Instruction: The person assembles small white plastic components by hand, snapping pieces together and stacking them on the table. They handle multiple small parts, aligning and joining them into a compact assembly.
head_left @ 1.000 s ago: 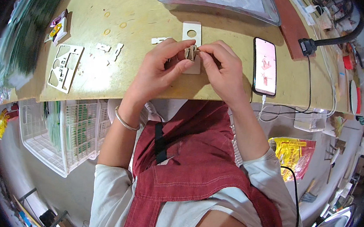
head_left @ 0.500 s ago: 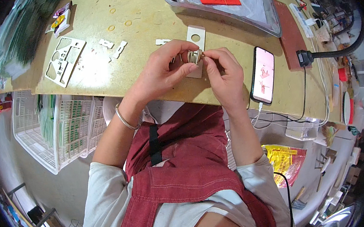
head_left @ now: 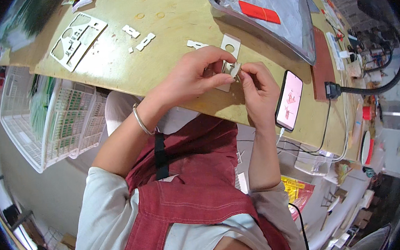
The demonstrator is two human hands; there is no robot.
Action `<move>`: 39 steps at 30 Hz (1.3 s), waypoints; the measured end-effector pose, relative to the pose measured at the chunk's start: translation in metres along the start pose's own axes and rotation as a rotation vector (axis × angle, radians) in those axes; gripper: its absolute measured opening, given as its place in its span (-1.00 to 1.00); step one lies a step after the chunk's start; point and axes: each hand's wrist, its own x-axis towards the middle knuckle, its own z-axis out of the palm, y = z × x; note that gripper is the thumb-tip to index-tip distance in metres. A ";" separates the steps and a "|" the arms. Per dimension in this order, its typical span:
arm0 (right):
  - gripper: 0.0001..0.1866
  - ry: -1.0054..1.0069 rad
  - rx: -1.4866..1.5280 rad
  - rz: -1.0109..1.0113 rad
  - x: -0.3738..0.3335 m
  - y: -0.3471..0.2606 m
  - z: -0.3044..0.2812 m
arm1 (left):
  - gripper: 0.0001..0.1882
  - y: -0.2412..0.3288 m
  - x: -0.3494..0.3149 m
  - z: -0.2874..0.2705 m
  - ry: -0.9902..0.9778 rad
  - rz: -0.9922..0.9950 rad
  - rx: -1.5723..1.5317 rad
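Note:
Over the near part of the table, my left hand (head_left: 200, 74) pinches a small pale wooden assembly (head_left: 234, 68) between thumb and fingers. My right hand (head_left: 260, 90) meets it from the right, its thumb and forefinger pressed together at the assembly's edge; whatever tiny part they grip is hidden. Beneath the hands lies a flat pale board with a round hole (head_left: 230, 47), partly covered. Just left of it rests a small notched wooden piece (head_left: 197, 44). Farther left are two more notched pieces (head_left: 145, 41) and a cut-out wooden sheet (head_left: 78, 42).
A smartphone (head_left: 289, 101) with a lit screen and cable lies right of my hands. Behind stands a grey metal tray (head_left: 261, 15) holding plastic and a red packet (head_left: 259, 12). A black cable connector (head_left: 333, 90) sits near a red-brown board (head_left: 322, 65). White crates (head_left: 41, 126) stand below left.
The view has shifted, so the table's contents sit differently in the picture. Both hands stay together at the wooden assembly, which has turned slightly.

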 end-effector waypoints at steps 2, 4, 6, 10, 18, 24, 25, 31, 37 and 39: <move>-0.93 0.000 0.035 0.028 -0.001 0.005 0.001 | -0.63 0.000 -0.001 0.000 0.012 0.031 0.042; -0.94 0.014 0.074 0.077 -0.002 0.005 0.003 | -0.63 -0.002 -0.001 0.001 0.025 0.067 0.079; -0.95 0.040 0.116 0.145 -0.005 0.002 0.005 | -0.62 -0.005 0.000 0.002 0.038 0.110 0.111; -0.94 0.025 0.088 0.157 -0.007 0.007 0.003 | -0.60 -0.001 -0.001 0.001 0.017 0.093 0.122; -0.95 0.011 0.097 0.117 -0.006 0.007 0.004 | -0.61 -0.015 -0.001 0.006 0.034 0.139 0.083; -0.92 0.037 0.133 0.133 -0.007 0.003 0.008 | -0.62 -0.009 -0.002 0.002 0.000 0.057 0.006; -0.91 0.035 0.133 0.121 -0.008 0.002 0.008 | -0.62 -0.010 -0.002 0.002 -0.001 0.064 0.003; -0.92 0.057 0.108 0.088 -0.005 0.002 0.013 | -0.62 -0.008 -0.004 -0.001 -0.002 0.032 -0.030; -0.92 0.042 0.004 0.088 -0.003 -0.001 0.010 | -0.63 -0.004 -0.005 -0.003 -0.029 -0.014 -0.055; -0.86 0.003 -0.070 0.086 -0.002 0.003 0.004 | -0.63 -0.004 -0.005 -0.003 -0.033 -0.028 -0.059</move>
